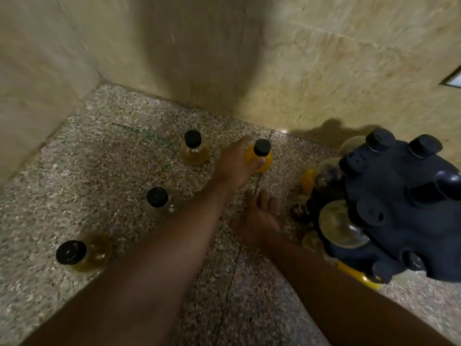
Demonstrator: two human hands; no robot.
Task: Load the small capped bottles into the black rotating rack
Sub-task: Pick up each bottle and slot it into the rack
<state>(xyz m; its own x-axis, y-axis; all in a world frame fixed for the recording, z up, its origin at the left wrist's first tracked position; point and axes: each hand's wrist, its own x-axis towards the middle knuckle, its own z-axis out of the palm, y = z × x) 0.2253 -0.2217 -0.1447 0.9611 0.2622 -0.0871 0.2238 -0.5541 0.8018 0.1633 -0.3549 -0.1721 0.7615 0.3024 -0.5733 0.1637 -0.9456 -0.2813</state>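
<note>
Plainly the loose stock has been stood upright on the speckled terrazzo floor (119, 156), caps up and well apart, so each can be taken singly without knocking a neighbour. The black plastic rotating rack (399, 208) sits at the right against the beige tiled wall (324, 71), within reach of both arms. Several of its sockets already hold bottles, among them a clear round bottle with its base facing outward (341, 226).

The left hand (235, 163) reaches furthest and is closed round the round orange-filled glass bottle with a black cap (267, 161). Its thumb crosses the shoulder just under the cap, while the fingers wrap behind the body, out of sight. The bottle seems to be on the floor, though blur and the hand hide its base, so I cannot say whether it is lifted.

The right hand (257, 218) lies flat on the floor between that bottle and the rack, fingers straight and slightly spread, holding nothing; it looks like a brace for the long reach.

Three more wait to the left:
- a pale yellow capped bottle (194, 152) near the left hand;
- a clear capped bottle (162, 201), nearer;
- an amber capped bottle (87, 253), nearest of all.
</note>
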